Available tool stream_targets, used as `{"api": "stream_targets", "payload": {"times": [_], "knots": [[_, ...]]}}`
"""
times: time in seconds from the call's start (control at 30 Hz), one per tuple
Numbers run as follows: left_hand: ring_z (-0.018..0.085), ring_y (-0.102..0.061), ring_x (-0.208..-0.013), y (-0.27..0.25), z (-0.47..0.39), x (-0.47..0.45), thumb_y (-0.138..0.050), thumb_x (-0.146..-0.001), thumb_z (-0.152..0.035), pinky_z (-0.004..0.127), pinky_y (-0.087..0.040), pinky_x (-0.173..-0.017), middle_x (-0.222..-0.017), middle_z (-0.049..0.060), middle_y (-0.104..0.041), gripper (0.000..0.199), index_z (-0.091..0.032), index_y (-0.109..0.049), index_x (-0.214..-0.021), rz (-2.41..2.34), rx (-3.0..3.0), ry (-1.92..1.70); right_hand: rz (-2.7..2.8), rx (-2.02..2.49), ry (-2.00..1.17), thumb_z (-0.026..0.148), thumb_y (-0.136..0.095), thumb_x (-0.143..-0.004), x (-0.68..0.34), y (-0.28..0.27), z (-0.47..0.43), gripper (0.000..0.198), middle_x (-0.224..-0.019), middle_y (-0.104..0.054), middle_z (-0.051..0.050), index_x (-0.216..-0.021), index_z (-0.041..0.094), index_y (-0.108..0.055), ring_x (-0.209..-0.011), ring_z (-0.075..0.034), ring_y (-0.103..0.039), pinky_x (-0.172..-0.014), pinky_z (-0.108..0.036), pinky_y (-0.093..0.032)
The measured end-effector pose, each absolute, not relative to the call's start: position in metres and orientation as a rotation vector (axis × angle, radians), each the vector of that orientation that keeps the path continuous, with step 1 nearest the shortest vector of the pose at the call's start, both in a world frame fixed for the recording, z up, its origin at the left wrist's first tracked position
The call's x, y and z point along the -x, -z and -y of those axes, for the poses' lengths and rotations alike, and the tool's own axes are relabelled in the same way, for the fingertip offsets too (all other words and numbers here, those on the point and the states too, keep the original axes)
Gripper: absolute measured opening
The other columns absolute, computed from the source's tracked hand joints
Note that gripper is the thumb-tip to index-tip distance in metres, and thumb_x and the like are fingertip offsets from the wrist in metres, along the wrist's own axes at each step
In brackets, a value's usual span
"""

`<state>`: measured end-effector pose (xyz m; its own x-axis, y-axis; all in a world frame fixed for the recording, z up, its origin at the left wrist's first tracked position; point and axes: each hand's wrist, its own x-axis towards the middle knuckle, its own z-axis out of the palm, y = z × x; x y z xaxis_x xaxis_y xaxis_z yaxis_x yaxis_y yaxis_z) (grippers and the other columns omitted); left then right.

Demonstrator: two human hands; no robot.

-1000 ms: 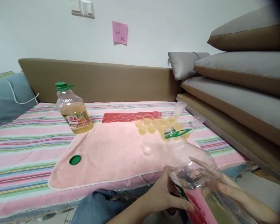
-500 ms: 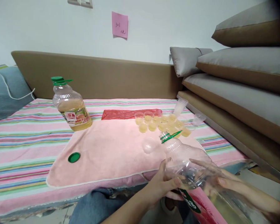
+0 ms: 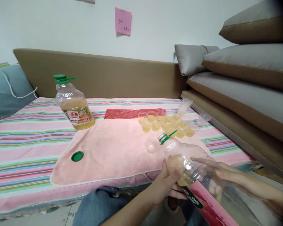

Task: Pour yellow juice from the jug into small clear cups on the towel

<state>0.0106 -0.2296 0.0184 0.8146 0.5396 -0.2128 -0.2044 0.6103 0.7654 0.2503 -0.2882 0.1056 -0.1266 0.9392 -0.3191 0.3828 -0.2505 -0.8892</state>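
Observation:
A large clear plastic bottle [image 3: 191, 150], uncapped and with a green ring at its neck, lies tilted across my lap, mouth pointing up and left. Pale yellow liquid shows inside its shoulder. My left hand [image 3: 166, 185] is closed around the bottle's near side, under the shoulder. On its far side, my right hand [image 3: 220, 172] presses against the bottle with fingers stretched along it. Just beyond the mouth stands a clear plastic cup [image 3: 152, 146] that looks empty. Behind it, several small cups of yellow liquid [image 3: 155, 126] stand close together.
A second bottle [image 3: 77, 114], green-capped and part full, stands at left. A green cap [image 3: 77, 156] lies on the pink cloth [image 3: 108, 150]. Stacked cups [image 3: 184, 106] and a single cup [image 3: 203, 119] stand right, near piled cushions [image 3: 238, 84]. A red plastic bag [image 3: 122, 113] lies behind.
The bottle's mouth has dipped and shifted slightly left, toward the clear cup. Liquid has run forward into its shoulder. Both hands keep their hold, and the view has shifted slightly.

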Motion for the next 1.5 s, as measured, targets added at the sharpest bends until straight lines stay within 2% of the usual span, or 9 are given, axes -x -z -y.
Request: {"api": "stream_targets", "payload": {"times": [0.1, 0.17, 0.47, 0.57, 0.7, 0.87, 1.07, 1.3, 1.5], "knots": [[0.024, -0.073, -0.08, -0.018, 0.23, -0.011, -0.063, -0.065, -0.076, 0.042, -0.054, -0.078, -0.104, 0.014, -0.071, 0.105, -0.026, -0.019, -0.145, -0.46, -0.8, -0.456, 1.543, 1.604, -1.436, 0.051, -0.055, -0.088, -0.251, -0.109, 0.283, 0.047, -0.145, -0.049, -0.001, -0.131, 0.034, -0.058, -0.138, -0.03, -0.038, -0.117, -0.042, -0.028], [0.025, -0.073, -0.079, -0.015, 0.229, -0.013, -0.062, -0.065, -0.077, 0.044, -0.054, -0.08, -0.103, 0.015, -0.071, 0.104, -0.024, -0.02, -0.145, -0.469, -0.792, -0.455, 1.543, 1.628, -1.446, 0.051, -0.054, -0.088, -0.254, -0.109, 0.28, 0.047, -0.147, -0.047, 0.0, -0.132, 0.035, -0.057, -0.14, -0.029, -0.035, -0.118, -0.043, -0.025], [0.022, -0.073, -0.079, -0.011, 0.23, -0.017, -0.057, -0.072, -0.074, 0.043, -0.054, -0.081, -0.115, 0.017, -0.067, 0.095, -0.026, -0.019, -0.145, -0.441, -0.762, -0.445, 1.58, 1.652, -1.454, 0.051, -0.054, -0.089, -0.262, -0.113, 0.274, 0.048, -0.148, -0.045, -0.001, -0.134, 0.032, -0.055, -0.14, -0.029, -0.034, -0.119, -0.046, -0.021], [0.02, -0.072, -0.077, -0.011, 0.231, -0.017, -0.056, -0.073, -0.073, 0.044, -0.054, -0.083, -0.117, 0.017, -0.066, 0.096, -0.027, -0.015, -0.147, -0.41, -0.746, -0.447, 1.525, 1.717, -1.44, 0.054, -0.058, -0.085, -0.26, -0.117, 0.273, 0.047, -0.144, -0.051, -0.003, -0.127, 0.033, -0.062, -0.138, -0.03, -0.038, -0.118, -0.045, -0.024], [0.021, -0.072, -0.077, -0.01, 0.233, -0.017, -0.058, -0.071, -0.074, 0.042, -0.054, -0.081, -0.121, 0.021, -0.063, 0.098, -0.023, -0.019, -0.146, -0.369, -0.724, -0.46, 1.487, 1.764, -1.437, 0.057, -0.06, -0.082, -0.255, -0.124, 0.271, 0.049, -0.138, -0.057, -0.005, -0.124, 0.032, -0.065, -0.135, -0.034, -0.042, -0.115, -0.047, -0.03], [0.024, -0.073, -0.082, -0.01, 0.232, -0.018, -0.058, -0.071, -0.075, 0.037, -0.055, -0.076, -0.127, 0.021, -0.061, 0.098, -0.022, -0.021, -0.145, -0.371, -0.716, -0.458, 1.558, 1.764, -1.417, 0.058, -0.06, -0.082, -0.251, -0.131, 0.269, 0.051, -0.142, -0.053, 0.0, -0.127, 0.034, -0.062, -0.138, -0.032, -0.038, -0.117, -0.044, -0.026], [0.027, -0.072, -0.088, -0.009, 0.23, -0.019, -0.058, -0.069, -0.076, 0.046, -0.054, -0.086, -0.13, 0.019, -0.059, 0.1, -0.023, -0.02, -0.145, -0.382, -0.73, -0.453, 1.691, 1.791, -1.388, 0.064, -0.057, -0.08, -0.247, -0.137, 0.264, 0.058, -0.142, -0.053, -0.003, -0.127, 0.03, -0.063, -0.138, -0.036, -0.036, -0.118, -0.048, -0.021], [0.03, -0.071, -0.091, -0.008, 0.232, -0.022, -0.058, -0.068, -0.077, 0.059, -0.046, -0.097, -0.136, 0.021, -0.053, 0.097, -0.022, -0.027, -0.142, -0.359, -0.695, -0.459, 1.757, 1.772, -1.431, 0.057, -0.053, -0.086, -0.252, -0.138, 0.261, 0.05, -0.144, -0.05, 0.0, -0.129, 0.031, -0.061, -0.14, -0.032, -0.034, -0.119, -0.044, -0.021], [0.029, -0.071, -0.09, -0.006, 0.233, -0.025, -0.055, -0.067, -0.08, 0.062, -0.043, -0.098, -0.138, 0.025, -0.05, 0.099, -0.02, -0.029, -0.142, -0.317, -0.687, -0.472, 1.74, 1.828, -1.391, 0.064, -0.056, -0.08, -0.245, -0.145, 0.26, 0.056, -0.138, -0.057, -0.004, -0.121, 0.028, -0.068, -0.138, -0.035, -0.037, -0.119, -0.046, -0.02]]}}
